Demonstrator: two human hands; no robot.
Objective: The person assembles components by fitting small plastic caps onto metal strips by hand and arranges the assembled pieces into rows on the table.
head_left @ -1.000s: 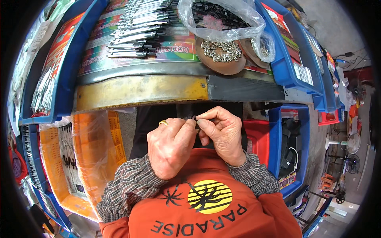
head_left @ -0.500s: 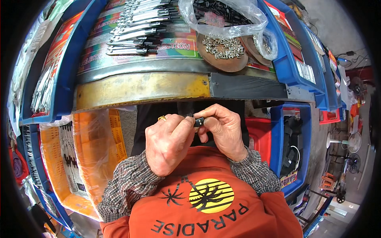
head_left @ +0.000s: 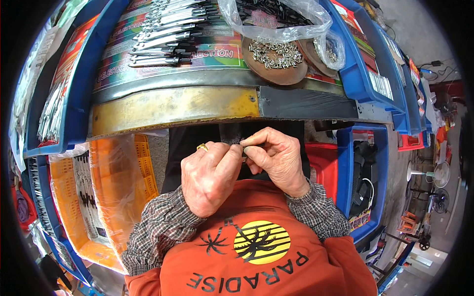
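Note:
My left hand [head_left: 210, 177], with a ring on one finger, meets my right hand [head_left: 277, 160] just below the workbench's front edge. Both hands are closed in a pinch, fingertips touching. Between them sits a small black part, now almost wholly covered by the fingers. On the bench lies a row of slim silver tools with black ends [head_left: 165, 37]. To its right, small silver pins [head_left: 279, 54] fill a round brown dish [head_left: 274, 78]. Behind that, a clear plastic bag [head_left: 276, 34] holds many black pieces.
Blue bins [head_left: 81, 93] stand at the left of the workbench [head_left: 173, 106], and another blue bin [head_left: 368, 91] at its right. Below left is an orange crate [head_left: 116, 172] lined with plastic. A blue crate [head_left: 343, 163] with black items stands low at the right, beside a red container [head_left: 323, 165].
The black part showed between my fingertips before and is now nearly hidden. My right hand's fingers have shifted slightly around it. The view has tilted a little.

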